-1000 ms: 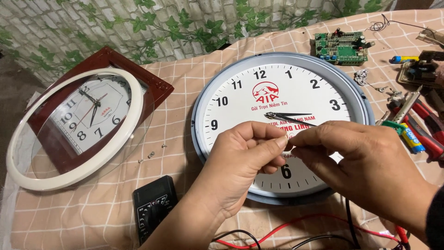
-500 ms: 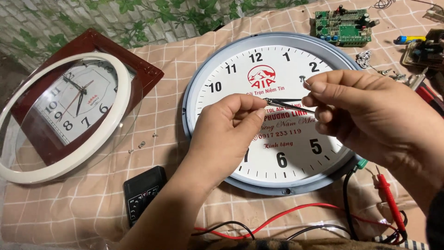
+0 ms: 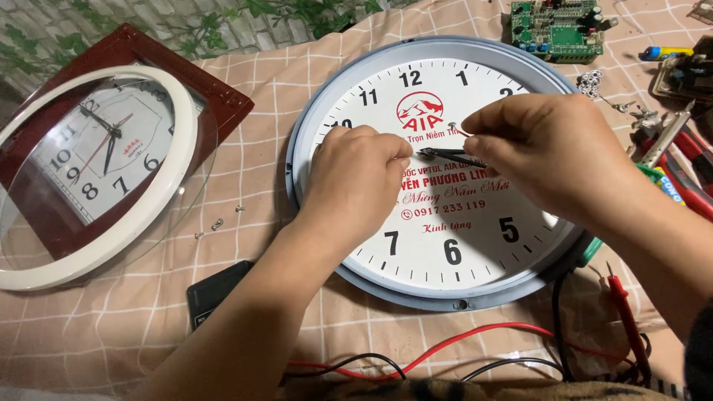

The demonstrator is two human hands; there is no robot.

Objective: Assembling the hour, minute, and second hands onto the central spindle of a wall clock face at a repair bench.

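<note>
Black clock hands [image 3: 449,154] at frame centre: I am pinching them with both hands' fingers, left hand [image 3: 356,186], right hand [image 3: 546,152], seating them; next calls for steady alignment on the dial [image 3: 445,245].

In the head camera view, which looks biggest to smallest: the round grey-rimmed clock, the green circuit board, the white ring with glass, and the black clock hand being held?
1. Round grey-rimmed clock.
2. White ring with glass, somewhat smaller, though partly cut off at the left edge.
3. Green circuit board, partly cut off at the top.
4. Black clock hand.
</note>
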